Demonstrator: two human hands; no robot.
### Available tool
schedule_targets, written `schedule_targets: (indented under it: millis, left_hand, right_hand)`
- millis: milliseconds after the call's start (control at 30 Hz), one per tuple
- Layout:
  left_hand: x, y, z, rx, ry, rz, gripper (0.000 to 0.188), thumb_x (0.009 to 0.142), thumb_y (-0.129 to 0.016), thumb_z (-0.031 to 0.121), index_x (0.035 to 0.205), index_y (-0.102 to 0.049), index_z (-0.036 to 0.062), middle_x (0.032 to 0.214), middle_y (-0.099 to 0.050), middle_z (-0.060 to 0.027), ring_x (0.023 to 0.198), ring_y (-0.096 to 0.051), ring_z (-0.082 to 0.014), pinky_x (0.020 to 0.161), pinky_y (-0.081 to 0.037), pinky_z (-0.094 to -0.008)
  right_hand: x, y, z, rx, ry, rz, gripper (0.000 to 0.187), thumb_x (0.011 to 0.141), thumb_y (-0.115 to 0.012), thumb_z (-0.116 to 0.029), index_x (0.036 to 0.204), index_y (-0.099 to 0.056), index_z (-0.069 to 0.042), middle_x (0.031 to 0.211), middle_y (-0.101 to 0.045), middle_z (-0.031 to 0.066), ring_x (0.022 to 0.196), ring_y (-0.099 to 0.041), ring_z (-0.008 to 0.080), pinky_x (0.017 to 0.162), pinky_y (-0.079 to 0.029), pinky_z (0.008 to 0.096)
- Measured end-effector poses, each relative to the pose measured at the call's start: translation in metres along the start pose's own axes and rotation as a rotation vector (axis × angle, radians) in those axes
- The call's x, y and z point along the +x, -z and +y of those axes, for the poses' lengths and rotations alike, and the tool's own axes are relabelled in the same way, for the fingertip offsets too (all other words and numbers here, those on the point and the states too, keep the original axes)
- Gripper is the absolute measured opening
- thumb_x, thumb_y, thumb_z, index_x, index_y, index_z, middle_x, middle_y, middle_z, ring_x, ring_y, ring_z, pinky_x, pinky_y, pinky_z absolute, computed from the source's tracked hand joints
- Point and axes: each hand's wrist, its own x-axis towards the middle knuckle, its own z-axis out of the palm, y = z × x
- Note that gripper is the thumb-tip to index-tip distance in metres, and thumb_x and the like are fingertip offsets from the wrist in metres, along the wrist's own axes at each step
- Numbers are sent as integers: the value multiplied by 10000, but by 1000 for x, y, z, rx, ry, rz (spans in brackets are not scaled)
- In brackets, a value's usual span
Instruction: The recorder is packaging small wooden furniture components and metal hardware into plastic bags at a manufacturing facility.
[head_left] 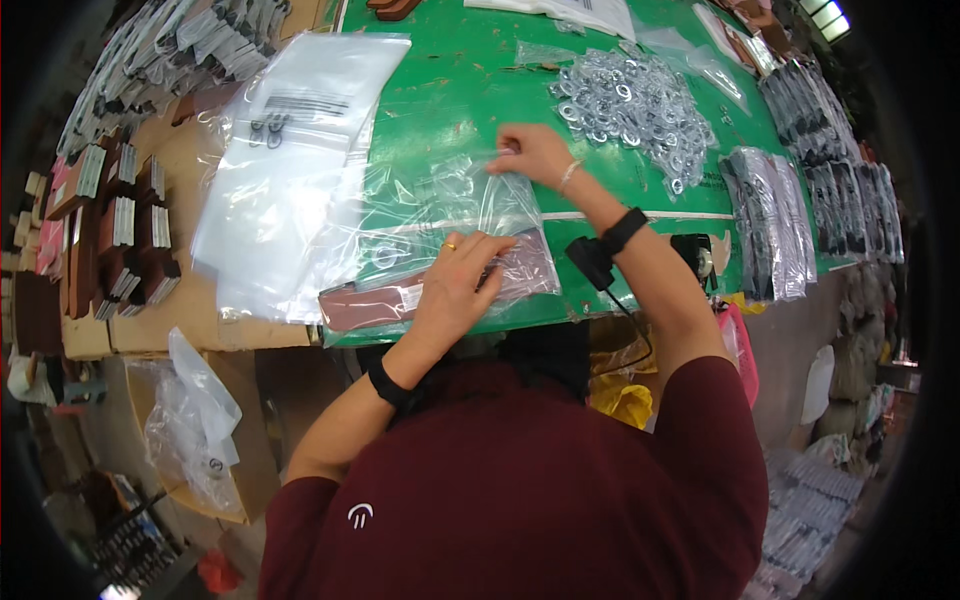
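A clear plastic bag (450, 205) lies across the front of the green table, with a long flat reddish-brown piece (365, 308) inside along its near edge. My left hand (463, 280) rests over the middle of that piece, pressing through the film, its thumb apart from the curved fingers. Farther out, my right hand (535, 157) is closed in a pinch on the bag's far right edge, lifting the film a little. A small ring-shaped item (386, 257) shows beneath or inside the film, left of my left hand; I cannot tell which.
Flat clear bags (290, 150) lie stacked at left. Beyond my right hand spreads a pile of small bagged rings (635, 105). Bundled dark packages (768, 220) stand at right, brown pieces (120, 230) at far left. A cabled black device (592, 262) sits by my right wrist.
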Motion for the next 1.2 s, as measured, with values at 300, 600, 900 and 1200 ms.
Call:
schedule_targets:
  millis: [300, 600, 900, 1200]
  left_hand:
    - [-2, -2, -9, -15, 21, 25, 370, 781, -596, -34, 1133, -628, 74, 1004, -651, -91, 879, -559, -303, 799, -468, -391]
    - [-1, 0, -13, -49, 9, 13, 415, 783, -523, -105, 1155, -625, 49, 1002, -652, -122, 917, -578, -326, 819, -468, -400]
    - [-5, 9, 10, 133, -106, -5, 218, 820, -679, 70, 1025, -606, 77, 991, -591, -81, 930, -550, -287, 827, -426, -415]
    - [-7, 9, -12, 49, 13, -15, 198, 799, -697, 52, 956, -576, 57, 1015, -556, -114, 987, -535, -325, 847, -432, -409]
  right_hand:
    - [-28, 13, -7, 219, -87, 540, 312, 757, -828, -248, 928, -677, -35, 813, -668, 88, 714, -638, 187, 656, -507, 334]
    - [-161, -34, -80, -70, 391, 259, 188, 779, -765, -200, 922, -681, -112, 977, -635, 22, 975, -566, 254, 882, -419, 386]
    - [-155, -50, -78, -160, 248, 383, 103, 755, -751, -177, 822, -675, -152, 873, -563, 2, 857, -509, 234, 778, -357, 376]
    - [-132, -18, -55, 373, 163, 173, 206, 803, -764, -206, 981, -721, -110, 898, -652, 43, 841, -623, 221, 782, -486, 377]
